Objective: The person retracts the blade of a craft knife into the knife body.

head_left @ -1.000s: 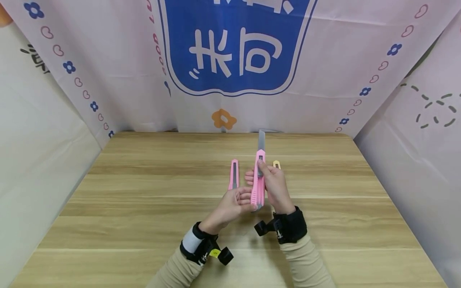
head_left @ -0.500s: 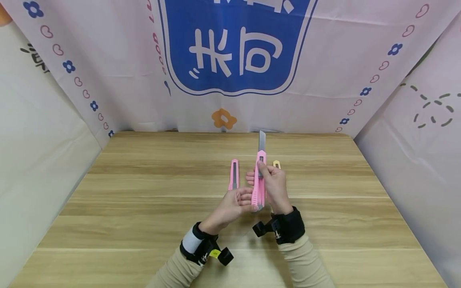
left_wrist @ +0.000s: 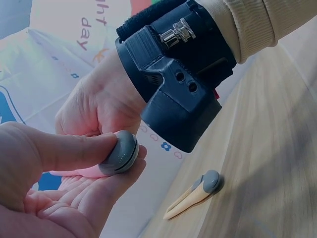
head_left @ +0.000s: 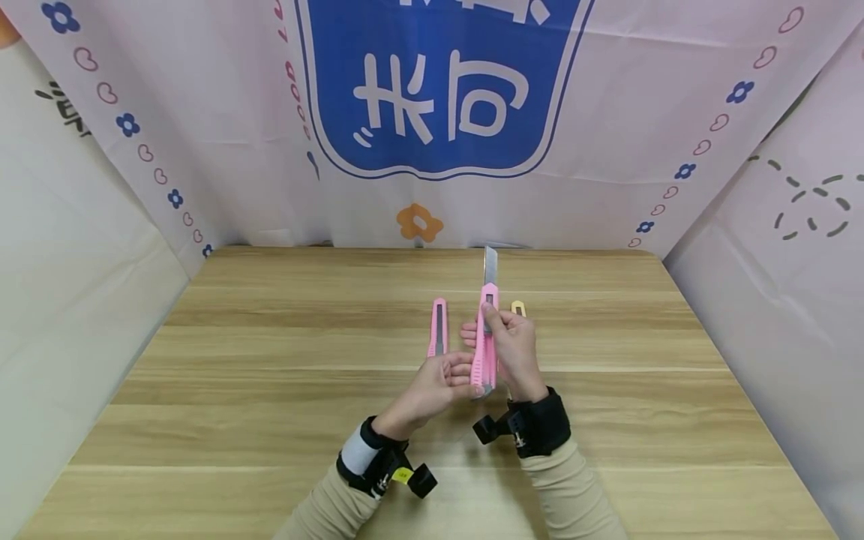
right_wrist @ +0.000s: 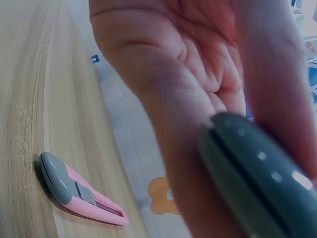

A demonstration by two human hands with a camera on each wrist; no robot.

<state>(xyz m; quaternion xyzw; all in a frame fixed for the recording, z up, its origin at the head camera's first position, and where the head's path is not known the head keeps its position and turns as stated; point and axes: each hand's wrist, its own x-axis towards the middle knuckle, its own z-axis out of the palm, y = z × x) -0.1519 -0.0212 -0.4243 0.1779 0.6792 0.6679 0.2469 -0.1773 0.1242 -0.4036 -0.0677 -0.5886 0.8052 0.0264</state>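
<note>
Above the table, a pink box cutter (head_left: 484,360) points away from me with its grey blade (head_left: 490,266) slid well out. My right hand (head_left: 516,349) grips its body, thumb on the slider. At the grey end cap (left_wrist: 120,153), my left hand (left_wrist: 64,173) pinches the cutter between thumb and fingers. A second pink box cutter (head_left: 439,326) lies on the table just beyond my left hand; the right wrist view shows it whole, blade in. Behind my right hand lies a yellow box cutter (head_left: 518,307), mostly hidden in the head view.
The wood-grain table (head_left: 236,375) reaches back to a printed cloth (head_left: 270,202) hanging behind it. White cloth walls (head_left: 776,262) stand along both sides. Each wrist carries a black strap with a small camera (head_left: 540,424).
The hands and the held cutter have shifted very slightly, with the blade tip a little lower in view. Both grips look the same, and the cutters on the table have not moved.
</note>
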